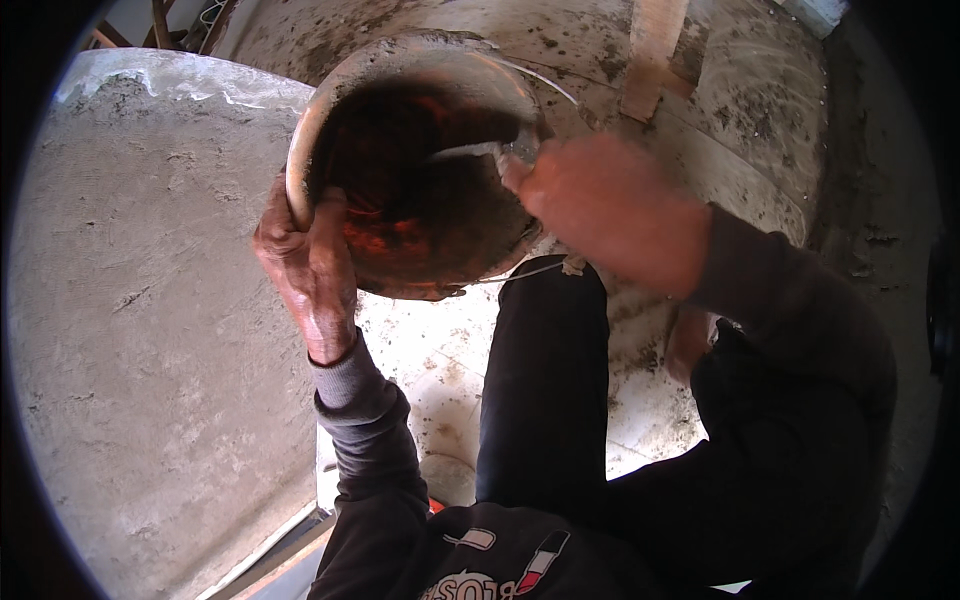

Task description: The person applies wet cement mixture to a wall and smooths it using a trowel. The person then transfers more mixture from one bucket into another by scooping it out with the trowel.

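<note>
A mortar-caked bucket (420,290), dark with reddish patches inside, is tilted so that its mouth faces me. My left hand (310,265) is closed on its left rim, thumb over the inside edge. At the right side of the mouth, my right hand (610,205), blurred by motion, is closed round the handle of what looks like a trowel (465,151). The pale edge of its blade reaches into the bucket; the rest is lost in shadow. What lies at the bottom of the bucket is too dark to tell.
A broad grey plastered surface (160,260) fills the left side. A wooden post (652,60) stands beyond the bucket, on a mortar-spattered floor (750,190). The bucket's thin wire handle (525,272) hangs by my dark-trousered knee (550,360). A rough wall runs along the right.
</note>
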Motion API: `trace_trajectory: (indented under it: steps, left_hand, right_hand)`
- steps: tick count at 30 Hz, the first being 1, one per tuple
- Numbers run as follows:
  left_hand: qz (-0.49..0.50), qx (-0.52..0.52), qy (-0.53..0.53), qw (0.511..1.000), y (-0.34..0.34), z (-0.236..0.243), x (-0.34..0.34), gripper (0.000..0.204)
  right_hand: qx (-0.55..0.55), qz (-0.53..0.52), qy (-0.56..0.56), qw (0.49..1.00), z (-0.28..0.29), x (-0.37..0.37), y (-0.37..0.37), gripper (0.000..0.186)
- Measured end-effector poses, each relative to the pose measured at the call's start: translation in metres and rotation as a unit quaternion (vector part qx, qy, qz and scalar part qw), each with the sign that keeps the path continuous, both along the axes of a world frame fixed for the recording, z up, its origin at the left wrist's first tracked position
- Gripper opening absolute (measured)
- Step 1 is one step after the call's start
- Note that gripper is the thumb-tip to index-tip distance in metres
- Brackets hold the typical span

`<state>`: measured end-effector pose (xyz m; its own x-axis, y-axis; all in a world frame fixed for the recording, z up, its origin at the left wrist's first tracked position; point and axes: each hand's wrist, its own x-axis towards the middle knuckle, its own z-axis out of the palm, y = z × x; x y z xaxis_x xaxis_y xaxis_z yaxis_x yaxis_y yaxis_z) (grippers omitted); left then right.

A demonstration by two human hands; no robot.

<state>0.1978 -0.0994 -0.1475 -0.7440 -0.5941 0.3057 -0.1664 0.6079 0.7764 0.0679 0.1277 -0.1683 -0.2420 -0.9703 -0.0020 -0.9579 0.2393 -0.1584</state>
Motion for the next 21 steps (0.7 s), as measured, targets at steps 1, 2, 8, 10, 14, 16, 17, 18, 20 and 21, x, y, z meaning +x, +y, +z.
trace_trajectory:
  steps: [1, 2, 8, 10, 14, 16, 17, 18, 20, 21]
  left_hand:
    - [0.004, 0.004, -0.002, 1.0, 0.004, 0.001, -0.002, 0.034]
    - [0.007, 0.009, -0.004, 1.0, 0.006, 0.001, -0.004, 0.034]
    - [0.02, -0.033, 0.045, 0.998, 0.004, -0.001, -0.003, 0.028]
    - [0.037, -0.05, 0.074, 0.995, 0.005, 0.003, 0.004, 0.027]
    - [0.071, -0.069, 0.14, 0.985, 0.007, 0.008, 0.008, 0.022]
    - [0.072, -0.09, 0.149, 0.982, 0.011, 0.015, 0.004, 0.021]
    - [0.081, -0.103, 0.146, 0.98, 0.013, 0.019, 0.004, 0.02]
    - [0.086, -0.116, 0.149, 0.978, 0.015, 0.022, 0.001, 0.019]
    - [0.085, -0.125, 0.173, 0.973, 0.011, 0.028, 0.007, 0.019]
    - [0.081, -0.123, 0.186, 0.971, 0.011, 0.03, 0.009, 0.019]
  right_hand:
    - [-0.005, -0.006, 0.006, 1.0, 0.003, -0.005, 0.003, 0.036]
    - [-0.034, -0.013, -0.019, 0.999, 0.008, -0.01, 0.007, 0.038]
    - [-0.188, -0.024, -0.169, 0.967, 0.011, -0.036, 0.041, 0.038]
    - [-0.145, -0.047, -0.269, 0.951, 0.031, -0.041, 0.054, 0.049]
    - [-0.141, -0.122, -0.46, 0.868, 0.05, -0.048, 0.082, 0.06]
    - [-0.175, -0.172, -0.504, 0.828, 0.059, -0.048, 0.104, 0.062]
    - [-0.204, -0.175, -0.52, 0.811, 0.056, -0.047, 0.112, 0.063]
    - [-0.235, -0.179, -0.531, 0.794, 0.051, -0.046, 0.122, 0.064]
    - [-0.29, -0.179, -0.565, 0.751, 0.035, -0.048, 0.137, 0.067]
    - [-0.316, -0.187, -0.578, 0.729, 0.029, -0.049, 0.149, 0.069]
